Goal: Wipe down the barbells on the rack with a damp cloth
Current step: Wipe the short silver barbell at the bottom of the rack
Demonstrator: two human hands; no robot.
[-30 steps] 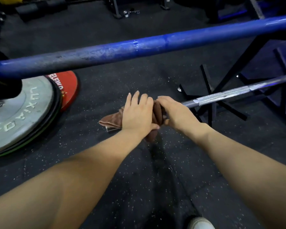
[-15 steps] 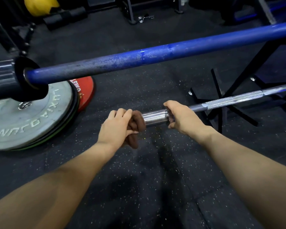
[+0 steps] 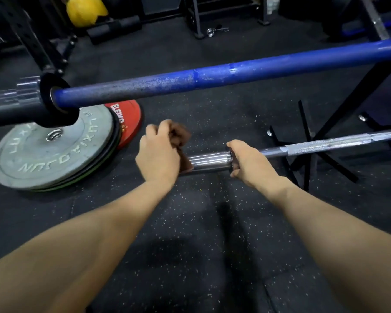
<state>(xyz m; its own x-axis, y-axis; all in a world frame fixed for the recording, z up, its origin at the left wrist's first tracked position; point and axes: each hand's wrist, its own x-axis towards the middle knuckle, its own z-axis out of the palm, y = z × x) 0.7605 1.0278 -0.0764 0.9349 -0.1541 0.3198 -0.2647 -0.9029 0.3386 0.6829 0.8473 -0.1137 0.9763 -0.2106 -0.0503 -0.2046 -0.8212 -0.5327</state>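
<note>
While both hands grip it, silver barbell (image 3: pixel 314 146) runs left-right.

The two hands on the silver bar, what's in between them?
In the head view, only the shiny sleeve of the silver bar lies between the left hand, which holds the brown cloth, and the right hand.

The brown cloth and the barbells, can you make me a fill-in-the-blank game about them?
1. The left hand grips a ____ cloth at the end of the chrome sleeve.
2. The right hand holds the silver barbell just past its ____.
3. The barbell higher up is painted ____.
4. The grey weight plate lies flat on the ____.

Missing words: brown; sleeve; blue; floor
</note>
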